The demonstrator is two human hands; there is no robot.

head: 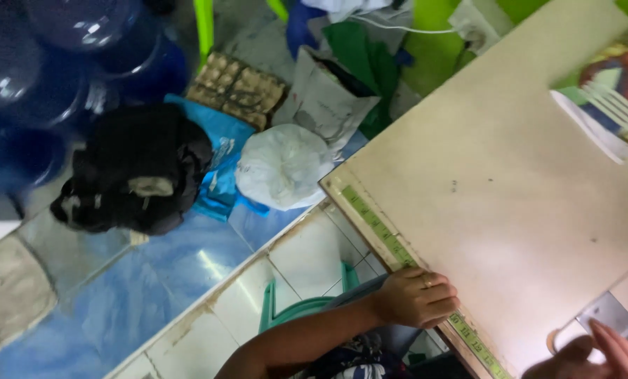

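In the upper left of the frame stood several large blue water jugs (40, 77), packed close together; what they held could not be told. Just right of them, toward the top centre, lay a stack of egg trays (236, 88), and beside it a grey sack (328, 98) gaped open at its mouth, its inside dark. Below the sack sat a white plastic bag (282, 168), full and knotted, touching a blue bag (219, 165) that lay partly under a black bundle (135, 168) on the tiled floor (131, 295). The right half of the frame was taken by a pale table (510, 182), its near edge running diagonally from centre to lower right, with a yellow-green measuring tape (380, 231) fixed along that edge. The left hand (419, 298) was curled over the table edge at lower centre, fingers closed on the tape and the rim. The right hand (609, 351) showed only partly at the lower right corner, fingers resting on a clear plastic piece (612, 312); whether it gripped could not be told. A white fork (612, 102) lay on a white plate (587, 130) at the upper right. The middle of the tabletop lay bare, while the floor beside the table stayed open only in a narrow strip of tiles, with a green plastic chair (307, 305) below the edge.
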